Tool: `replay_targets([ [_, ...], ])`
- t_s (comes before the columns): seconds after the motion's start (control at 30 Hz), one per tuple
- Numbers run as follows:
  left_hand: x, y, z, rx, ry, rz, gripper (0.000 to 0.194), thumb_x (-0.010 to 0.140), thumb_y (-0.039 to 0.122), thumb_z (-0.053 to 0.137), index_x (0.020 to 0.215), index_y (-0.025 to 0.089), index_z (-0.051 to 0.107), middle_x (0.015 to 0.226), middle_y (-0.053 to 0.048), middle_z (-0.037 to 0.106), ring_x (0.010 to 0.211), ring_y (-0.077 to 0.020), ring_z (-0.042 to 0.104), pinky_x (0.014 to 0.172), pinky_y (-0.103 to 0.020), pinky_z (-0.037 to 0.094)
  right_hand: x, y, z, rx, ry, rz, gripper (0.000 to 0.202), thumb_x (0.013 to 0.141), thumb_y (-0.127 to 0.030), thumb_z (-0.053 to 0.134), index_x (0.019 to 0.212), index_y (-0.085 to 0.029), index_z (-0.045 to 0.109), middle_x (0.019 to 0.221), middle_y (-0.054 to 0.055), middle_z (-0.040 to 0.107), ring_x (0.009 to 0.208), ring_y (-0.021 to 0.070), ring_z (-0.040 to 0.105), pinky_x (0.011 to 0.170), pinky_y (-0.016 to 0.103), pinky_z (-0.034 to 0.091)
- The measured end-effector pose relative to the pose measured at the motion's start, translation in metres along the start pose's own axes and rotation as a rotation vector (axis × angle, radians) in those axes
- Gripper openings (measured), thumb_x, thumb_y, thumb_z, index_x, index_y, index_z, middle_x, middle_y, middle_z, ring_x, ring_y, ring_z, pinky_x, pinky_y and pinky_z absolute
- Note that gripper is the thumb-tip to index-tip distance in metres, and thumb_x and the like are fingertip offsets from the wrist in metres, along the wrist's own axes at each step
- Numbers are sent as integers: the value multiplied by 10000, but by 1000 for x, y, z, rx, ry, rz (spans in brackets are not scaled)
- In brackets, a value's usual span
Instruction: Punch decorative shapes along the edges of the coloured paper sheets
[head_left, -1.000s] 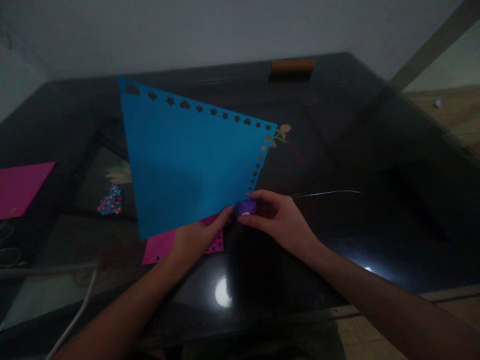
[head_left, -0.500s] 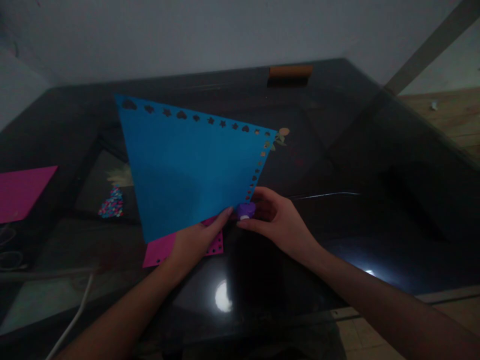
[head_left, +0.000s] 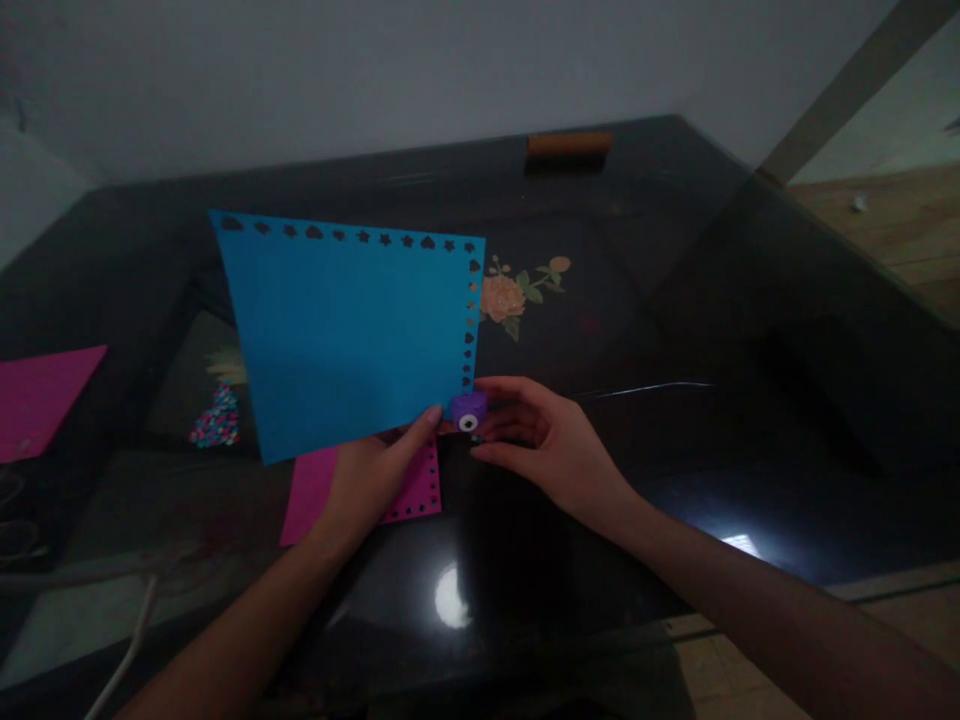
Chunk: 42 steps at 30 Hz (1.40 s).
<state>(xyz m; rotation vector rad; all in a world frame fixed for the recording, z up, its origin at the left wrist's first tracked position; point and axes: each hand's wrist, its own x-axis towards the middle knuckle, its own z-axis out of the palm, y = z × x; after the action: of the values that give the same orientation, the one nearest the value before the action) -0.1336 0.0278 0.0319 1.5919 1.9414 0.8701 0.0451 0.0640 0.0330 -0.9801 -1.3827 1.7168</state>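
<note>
A blue sheet of paper point(head_left: 352, 340) is raised at a tilt, with hearts, stars and flowers cut along its top and right edges. My left hand point(head_left: 375, 475) pinches its lower right part, thumb in front and fingers mostly hidden behind. At that lower right corner sits a small purple craft punch point(head_left: 469, 411), its round white opening facing me. My right hand point(head_left: 551, 430) has its curled fingers at the punch's right side and top, the thumb a little below it. A tiny bit of paper point(head_left: 477, 439) shows between punch and thumb.
Beneath the blue sheet lies a punched pink sheet point(head_left: 416, 490). A pile of coloured paper bits point(head_left: 217, 418) and another pink sheet point(head_left: 49, 395) are at left, near scissors-like loops point(head_left: 16, 525). A brown roll point(head_left: 568, 145) lies at the back of the dark glossy table point(head_left: 675, 300). A white cable point(head_left: 131, 640) runs at lower left.
The blue sheet has shifted left and turned, uncovering the flower print on the table. The purple punch has moved slightly left and rotated so its white opening shows.
</note>
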Motion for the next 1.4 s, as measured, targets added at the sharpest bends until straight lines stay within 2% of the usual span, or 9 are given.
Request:
replay_targets([
  [0.2,1,2,2,-196,72,-160,221,734,389,598,870,235,681,1008,-47,724,985,-281,647,925,-426,485,-2,-1,0,-109,27,-101,428,701,-78,655,1097,-228,592,1012,28,648,849,139,633,800,316,541],
  [0.4,2,-2,5,-287,63,-190,221,711,391,633,852,230,688,992,-56,728,981,-280,648,920,-431,489,-5,-3,-1,-388,50,-283,373,757,-62,618,1087,-235,596,985,20,641,847,145,619,808,330,521],
  [0.57,0,1,5,-322,21,-207,202,708,389,626,804,224,691,929,-71,739,908,-292,673,858,-449,523,-3,-5,-2,-545,65,-398,334,748,-134,682,1051,-238,586,942,14,633,823,150,611,765,308,513],
  [0.77,-3,7,2,-235,2,-160,255,718,426,610,793,196,688,871,-78,743,949,-310,662,878,-461,509,-2,-1,-4,-536,97,-397,302,754,-168,690,1017,-221,553,944,12,644,839,148,627,781,285,508],
  [1.0,-8,4,3,-80,82,2,266,725,454,622,824,216,689,893,-74,730,1035,-336,616,993,-515,400,0,1,-5,-662,58,-505,220,788,-139,642,994,-200,595,969,37,617,906,156,596,804,295,488],
  [1.1,-11,1,6,-142,57,71,260,753,442,625,848,207,683,875,-66,728,967,-308,644,935,-474,458,2,1,-4,-632,78,-463,190,770,-119,645,942,-193,614,952,41,606,888,159,593,783,299,492],
  [1.17,-13,0,7,-237,21,140,261,777,415,627,904,191,674,906,-68,722,928,-275,655,901,-429,487,3,1,-4,-522,76,-364,200,742,-119,667,923,-190,620,912,31,621,836,155,606,744,293,502],
  [1.3,-15,3,3,-412,-88,281,330,859,309,562,1168,194,577,1082,-73,675,962,-212,643,869,-340,508,7,1,-6,-130,27,-93,251,689,-155,718,923,-192,636,861,6,675,803,142,637,761,289,512],
  [1.4,-15,7,-2,-425,-123,350,338,911,246,479,1245,224,528,1204,-64,620,1054,-193,604,934,-323,463,10,1,-8,133,-11,51,256,672,-166,730,915,-198,657,821,-13,691,782,121,645,785,275,515],
])
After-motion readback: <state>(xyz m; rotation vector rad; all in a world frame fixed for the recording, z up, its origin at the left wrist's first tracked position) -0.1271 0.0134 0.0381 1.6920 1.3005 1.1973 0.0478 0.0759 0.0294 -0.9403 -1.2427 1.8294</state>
